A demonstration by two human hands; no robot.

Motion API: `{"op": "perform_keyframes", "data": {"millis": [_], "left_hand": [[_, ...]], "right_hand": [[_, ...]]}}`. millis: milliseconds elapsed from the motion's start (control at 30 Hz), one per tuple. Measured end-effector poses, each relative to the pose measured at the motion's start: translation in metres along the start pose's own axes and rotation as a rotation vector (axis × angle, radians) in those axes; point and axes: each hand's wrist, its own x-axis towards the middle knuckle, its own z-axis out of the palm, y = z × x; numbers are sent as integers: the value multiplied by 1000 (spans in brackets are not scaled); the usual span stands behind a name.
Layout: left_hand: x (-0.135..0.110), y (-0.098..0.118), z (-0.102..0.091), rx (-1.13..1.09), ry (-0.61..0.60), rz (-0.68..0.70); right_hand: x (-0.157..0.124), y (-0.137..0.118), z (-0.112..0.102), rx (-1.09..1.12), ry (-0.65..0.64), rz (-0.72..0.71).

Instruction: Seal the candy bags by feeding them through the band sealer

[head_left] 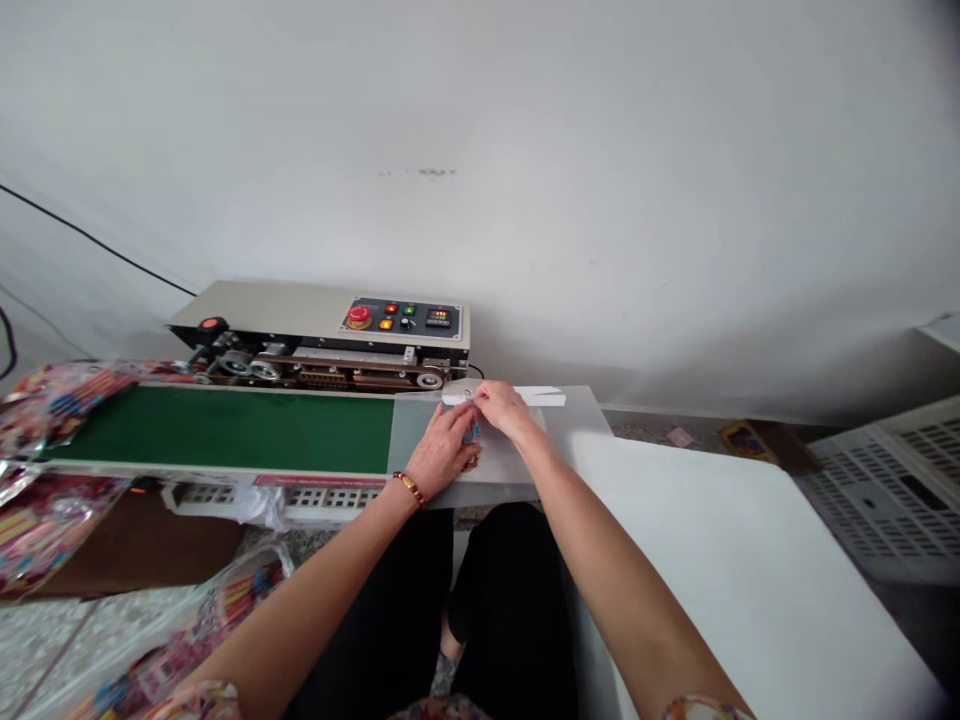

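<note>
Just R of green belt (247,430), L hand (441,450) is gripping printed pkt (471,433), fingers curled. R hand (501,405) is pinching nr pkt's top.

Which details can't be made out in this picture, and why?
All in the head view:
Colourful item: partly hidden by the left hand.
Right hand: what it touches is too small to tell.
Display: digits too small to read reliably.
Pale crate: cut off by the right edge.

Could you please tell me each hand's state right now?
Left hand: closed on a small packet.
Right hand: fingers closed at the packet's top; exact grip cannot be told.
</note>
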Motion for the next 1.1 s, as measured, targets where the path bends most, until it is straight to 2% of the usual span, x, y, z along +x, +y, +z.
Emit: {"op": "perform_keyframes", "data": {"millis": [200,367,500,633,733,867,967,1100], "left_hand": [[0,4,-1,108,-56,39],[1,4,0,150,-66,29],[0,6,1,179,-58,16],[0,4,3,203,-35,0],[0,0,1,223,-37,-25],[-5,-10,-12,257,-91,-1],[-10,-19,-25,274,-122,17],[-14,-34,-43,249,-148,-15]], "right_hand": [[9,4,-3,64,-32,-117],[15,-2,-1,95,-155,-180],[15,5,-5,106,-75,-152],[-7,21,-2,90,27,-97],[-32,23,5,48,68,-142],[-55,10,14,-162,59,-260],[-60,-2,17,-232,35,-253],[-61,-5,19,-208,25,-232]]}}
